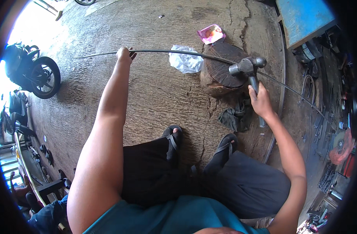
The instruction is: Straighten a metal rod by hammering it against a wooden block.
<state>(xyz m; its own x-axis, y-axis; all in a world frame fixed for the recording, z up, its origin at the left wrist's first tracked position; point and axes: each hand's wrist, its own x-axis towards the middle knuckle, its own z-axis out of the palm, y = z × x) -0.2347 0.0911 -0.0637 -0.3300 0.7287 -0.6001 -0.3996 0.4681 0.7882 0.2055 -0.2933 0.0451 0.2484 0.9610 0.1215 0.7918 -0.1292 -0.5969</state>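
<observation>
Steadily, we are gripping a long, thin rod with our left hand, its fingers curling around the metal near the far left end. The rod is lying across the stump, its long axis running from left to right in front of us; its left tip is pointing out over the floor, its middle is bowing gently away from us, and its right part is slanting back toward our right side, beyond the stump. Our right hand is clenching the handle of a hammer, whose head is sitting over the rod at the stump's right edge, flat face pointing left and rounded end pointing right; whether it is touching the rod, we cannot tell. A clear bag is lying just left of the stump, a pink packet is resting just beyond it, and a dark cloth is lying crumpled on its near side.
</observation>
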